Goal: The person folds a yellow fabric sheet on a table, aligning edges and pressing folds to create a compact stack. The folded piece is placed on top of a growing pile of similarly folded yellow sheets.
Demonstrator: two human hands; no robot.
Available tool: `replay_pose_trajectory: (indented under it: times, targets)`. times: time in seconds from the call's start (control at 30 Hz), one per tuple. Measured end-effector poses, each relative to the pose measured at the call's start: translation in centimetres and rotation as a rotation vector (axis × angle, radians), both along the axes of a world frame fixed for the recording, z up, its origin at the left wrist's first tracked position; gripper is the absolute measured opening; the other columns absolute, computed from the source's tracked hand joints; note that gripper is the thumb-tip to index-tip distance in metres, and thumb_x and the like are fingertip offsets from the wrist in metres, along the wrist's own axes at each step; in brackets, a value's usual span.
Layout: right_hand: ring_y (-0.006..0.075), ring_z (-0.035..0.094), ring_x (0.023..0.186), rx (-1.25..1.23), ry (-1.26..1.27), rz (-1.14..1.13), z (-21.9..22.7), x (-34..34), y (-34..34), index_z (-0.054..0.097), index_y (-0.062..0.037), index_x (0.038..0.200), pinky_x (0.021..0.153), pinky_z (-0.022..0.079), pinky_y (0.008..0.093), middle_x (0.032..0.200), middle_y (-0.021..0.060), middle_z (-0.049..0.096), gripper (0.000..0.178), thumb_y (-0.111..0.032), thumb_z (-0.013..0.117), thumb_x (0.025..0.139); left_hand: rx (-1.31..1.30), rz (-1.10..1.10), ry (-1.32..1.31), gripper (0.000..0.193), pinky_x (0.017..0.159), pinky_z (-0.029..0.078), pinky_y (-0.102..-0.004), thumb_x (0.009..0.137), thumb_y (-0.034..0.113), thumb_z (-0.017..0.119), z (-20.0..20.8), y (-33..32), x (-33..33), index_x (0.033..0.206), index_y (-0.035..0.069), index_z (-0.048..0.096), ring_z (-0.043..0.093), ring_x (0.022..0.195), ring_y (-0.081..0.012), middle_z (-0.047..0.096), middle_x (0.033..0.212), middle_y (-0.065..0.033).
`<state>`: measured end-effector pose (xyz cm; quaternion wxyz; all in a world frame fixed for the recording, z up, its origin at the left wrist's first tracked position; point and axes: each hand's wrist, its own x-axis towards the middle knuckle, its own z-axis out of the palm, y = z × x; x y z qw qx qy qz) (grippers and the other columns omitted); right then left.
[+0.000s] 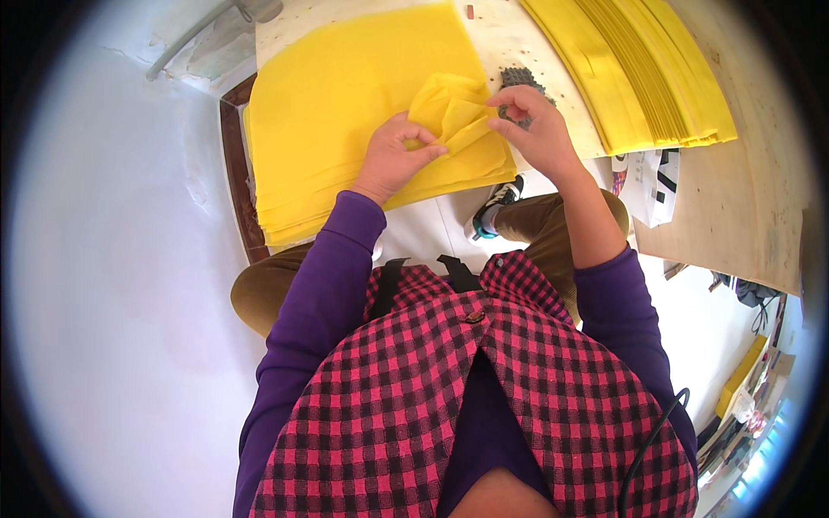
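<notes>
Red-and-black checked garment (380, 388) sits nearest, on the near side of the yellow stack (345, 95). Over the stack's right part lies a creased yellow sheet (453, 112), its fold slanting up rightward: the left hand (393, 155), above the stack, pinches its lower end, while the right hand (542, 134), just past the stack's right edge, meets its upper end; whether thumb and finger close there, I cannot tell.

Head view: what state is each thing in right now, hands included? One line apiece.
Yellow sheets: stacked and spread out, top material bunched up near the right side
Left hand: thumb and finger pinched on the bunched part
Right hand: fingers curled at the bunch's edge, grip unclear
Yellow pile: lying in long layers
Grey block: partly hidden behind the right hand
Vest: buttoned, gaping toward the neck
</notes>
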<state>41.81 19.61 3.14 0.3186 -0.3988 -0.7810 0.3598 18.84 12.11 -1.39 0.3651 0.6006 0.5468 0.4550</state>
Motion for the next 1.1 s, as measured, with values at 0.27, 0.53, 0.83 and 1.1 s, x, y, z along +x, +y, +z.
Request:
replay_pose_trajectory:
  times: [0.27, 0.53, 0.83, 1.1]
  targets:
    - [0.0147, 0.048, 0.071, 0.017, -0.007, 0.002, -1.8, 0.0, -0.5, 0.066, -0.0048, 0.096, 0.066, 0.042, 0.0274, 0.083, 0.0028, 0.052, 0.020, -0.007, 0.074, 0.077, 0.019, 0.018, 0.070, 0.019, 0.083, 0.044, -0.0275, 0.077, 0.013, 0.080, -0.2, 0.0, 0.0, 0.078, 0.002, 0.065, 0.056, 0.085, -0.0161, 0.058, 0.089, -0.0051]
    - [0.0155, 0.053, 0.074, -0.122, 0.006, 0.135, -1.6, 1.3, -0.6, 0.067, -0.0027, 0.088, 0.067, 0.045, 0.0282, 0.082, 0.0042, 0.054, 0.010, 0.000, 0.068, 0.078, -0.030, 0.050, -0.028, 0.019, 0.077, 0.043, -0.0259, 0.085, 0.018, 0.074, 0.2, -0.3, 0.1, 0.083, 0.001, 0.066, 0.055, 0.081, -0.0133, 0.058, 0.084, -0.0028]
    - [0.0104, 0.050, 0.067, -0.214, 0.021, 0.098, -1.6, 0.7, -0.3, 0.062, 0.0006, 0.081, 0.062, 0.042, 0.0246, 0.078, 0.0014, 0.052, 0.011, 0.007, 0.066, 0.073, -0.001, 0.053, -0.016, 0.019, 0.076, 0.043, -0.0254, 0.085, 0.018, 0.074, 0.0, -0.3, 0.1, 0.086, 0.000, 0.066, 0.055, 0.081, -0.0130, 0.058, 0.084, -0.0029]
    - [0.0084, 0.047, 0.066, -0.311, 0.024, 0.138, -1.8, 0.3, 0.9, 0.061, -0.0005, 0.079, 0.063, 0.042, 0.0239, 0.073, -0.0017, 0.051, 0.010, 0.000, 0.072, 0.077, 0.019, 0.054, -0.023, 0.017, 0.076, 0.044, -0.0256, 0.085, 0.016, 0.074, -0.2, -0.3, 0.1, 0.086, 0.000, 0.066, 0.055, 0.081, -0.0132, 0.058, 0.085, -0.0029]
